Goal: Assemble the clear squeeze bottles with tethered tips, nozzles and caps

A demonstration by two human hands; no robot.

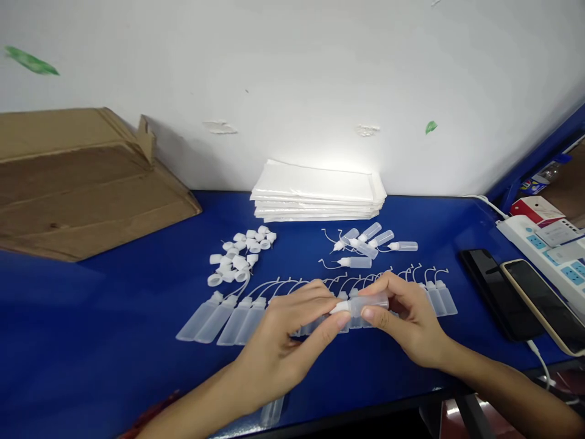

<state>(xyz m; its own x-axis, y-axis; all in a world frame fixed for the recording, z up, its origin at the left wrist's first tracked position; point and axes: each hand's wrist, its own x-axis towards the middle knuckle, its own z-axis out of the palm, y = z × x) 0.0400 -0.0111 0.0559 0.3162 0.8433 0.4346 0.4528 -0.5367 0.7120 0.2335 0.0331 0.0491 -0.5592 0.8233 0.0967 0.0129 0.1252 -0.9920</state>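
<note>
A small translucent dropper bottle (372, 300) lies sideways between my hands. My right hand (414, 323) is closed around its body, thumb below and fingers above. On its white pointed cap (340, 306), my left hand (287, 341) has thumb and fingertips pinched. Behind and under my hands runs a row of bottles (214, 320) with thin curved tubes at their necks; my hands cover the middle of it. Loose white caps (240, 262) lie heaped beyond my left hand. Several capped bottles (357, 263) lie in a cluster beyond my right hand.
A stack of white padded envelopes (317, 189) sits against the wall. An open cardboard box (82, 189) is at the left. Two phones (498, 292) and a power strip (543, 244) lie at the right. Another bottle (273, 412) rests by the table's front edge.
</note>
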